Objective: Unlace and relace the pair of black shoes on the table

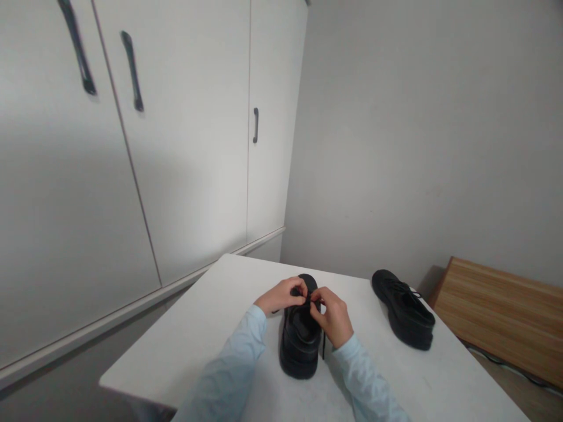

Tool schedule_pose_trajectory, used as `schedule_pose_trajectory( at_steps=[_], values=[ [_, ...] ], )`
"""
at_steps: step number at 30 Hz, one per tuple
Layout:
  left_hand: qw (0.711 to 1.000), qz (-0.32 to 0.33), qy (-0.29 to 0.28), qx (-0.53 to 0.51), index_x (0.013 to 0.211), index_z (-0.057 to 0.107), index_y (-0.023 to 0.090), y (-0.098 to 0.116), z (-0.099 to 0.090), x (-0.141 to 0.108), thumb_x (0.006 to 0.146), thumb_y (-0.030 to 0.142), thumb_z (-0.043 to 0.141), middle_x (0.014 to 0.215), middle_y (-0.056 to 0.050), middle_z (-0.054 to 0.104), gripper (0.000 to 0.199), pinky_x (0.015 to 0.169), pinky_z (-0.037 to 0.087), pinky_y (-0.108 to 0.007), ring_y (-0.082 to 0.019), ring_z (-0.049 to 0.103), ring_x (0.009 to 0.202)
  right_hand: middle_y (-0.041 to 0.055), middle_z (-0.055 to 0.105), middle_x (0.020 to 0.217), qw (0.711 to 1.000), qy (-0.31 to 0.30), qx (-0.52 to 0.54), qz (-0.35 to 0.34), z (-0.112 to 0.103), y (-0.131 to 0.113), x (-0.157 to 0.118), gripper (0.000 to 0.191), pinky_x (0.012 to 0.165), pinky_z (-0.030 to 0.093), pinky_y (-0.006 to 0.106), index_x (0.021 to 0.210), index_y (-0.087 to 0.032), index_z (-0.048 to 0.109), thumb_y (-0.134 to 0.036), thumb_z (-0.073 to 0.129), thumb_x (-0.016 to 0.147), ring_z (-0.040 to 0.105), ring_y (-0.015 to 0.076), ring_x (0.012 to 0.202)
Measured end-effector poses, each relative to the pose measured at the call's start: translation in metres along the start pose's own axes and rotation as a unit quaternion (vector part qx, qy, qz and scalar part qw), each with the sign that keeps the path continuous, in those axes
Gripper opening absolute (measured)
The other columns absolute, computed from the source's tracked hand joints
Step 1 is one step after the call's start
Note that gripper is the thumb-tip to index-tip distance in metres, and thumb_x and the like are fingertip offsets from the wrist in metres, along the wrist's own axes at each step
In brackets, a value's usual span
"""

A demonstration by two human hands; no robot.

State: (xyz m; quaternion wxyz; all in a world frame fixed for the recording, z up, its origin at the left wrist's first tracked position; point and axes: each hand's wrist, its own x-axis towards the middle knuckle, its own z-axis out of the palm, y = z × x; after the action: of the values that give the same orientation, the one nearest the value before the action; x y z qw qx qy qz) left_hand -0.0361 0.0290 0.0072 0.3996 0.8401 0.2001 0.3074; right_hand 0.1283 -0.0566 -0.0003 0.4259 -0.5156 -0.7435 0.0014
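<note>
A black lace-up shoe (299,351) stands on the white table with its heel toward me and its toe pointing away. Over its lacing, my left hand (284,295) pinches the black shoelace from the left side. My right hand (333,313) comes from the right, thumb and fingers closed on the lace too. One loose lace end (324,346) hangs down beside the shoe on the right, and a bit of lace shows under my left hand. The knot area is mostly covered by my fingers.
The matching black shoe (404,310) sits near the right edge of the white table (197,340). White cabinets (189,146) with dark handles line the left side. A wood-grain board or tabletop (505,316) lies beyond the table on the right, by the grey wall (417,129).
</note>
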Motion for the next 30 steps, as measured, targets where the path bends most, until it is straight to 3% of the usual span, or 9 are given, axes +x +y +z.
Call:
schedule_pose_trajectory(
  at_steps=[6,11,15,23,30],
  values=[
    [1.0,0.001,0.005,0.005,0.084,0.059,0.015,0.004,-0.001,-0.003,0.068,0.021,0.066,0.087,-0.002,0.056,0.019,0.08,0.041,-0.027,-0.016,0.052,0.085,0.0007,0.059,0.075,0.999,0.034,0.016,0.029,0.003,0.005,-0.003,0.008,0.066,0.049,0.028,0.077,-0.021,0.052,-0.014,0.049,0.073,0.057,0.0158,0.069],
    [1.0,-0.006,0.0,0.023,0.086,0.061,0.016,0.008,-0.002,-0.003,0.069,0.026,0.067,0.091,-0.003,0.057,0.021,0.083,0.041,-0.028,-0.017,0.053,0.089,0.0037,0.06,0.084,1.0,-0.004,-0.012,-0.002,-0.002,-0.002,-0.001,0.018,0.074,0.047,0.032,0.085,-0.021,0.055,-0.01,0.048,0.073,0.056,0.0196,0.081],
    [0.999,-0.006,-0.008,0.032,0.087,0.061,0.016,0.006,-0.003,-0.003,0.07,0.028,0.068,0.092,-0.003,0.057,0.022,0.084,0.041,-0.027,-0.017,0.052,0.09,0.0045,0.058,0.085,0.999,-0.027,-0.009,-0.019,-0.007,-0.005,0.0,0.015,0.077,0.044,0.034,0.08,-0.021,0.055,-0.009,0.048,0.075,0.053,0.0212,0.086],
    [0.997,0.013,-0.033,0.071,0.095,0.06,0.017,0.006,-0.007,-0.004,0.068,0.032,0.071,0.092,-0.003,0.055,0.033,0.084,0.039,-0.029,-0.018,0.049,0.093,0.0032,0.056,0.081,0.984,0.015,0.163,0.072,0.003,0.004,0.0,0.002,0.078,0.043,0.035,0.078,-0.021,0.051,-0.022,0.053,0.079,0.052,0.0203,0.082],
    [0.996,0.01,-0.042,0.077,0.099,0.058,0.017,0.007,-0.006,-0.004,0.064,0.031,0.074,0.096,-0.003,0.054,0.041,0.085,0.039,-0.03,-0.018,0.049,0.093,0.002,0.058,0.078,0.93,0.022,0.335,0.151,-0.003,-0.004,0.004,0.02,0.077,0.041,0.032,0.079,-0.019,0.057,-0.039,0.054,0.08,0.054,0.0199,0.081]
  ],
)
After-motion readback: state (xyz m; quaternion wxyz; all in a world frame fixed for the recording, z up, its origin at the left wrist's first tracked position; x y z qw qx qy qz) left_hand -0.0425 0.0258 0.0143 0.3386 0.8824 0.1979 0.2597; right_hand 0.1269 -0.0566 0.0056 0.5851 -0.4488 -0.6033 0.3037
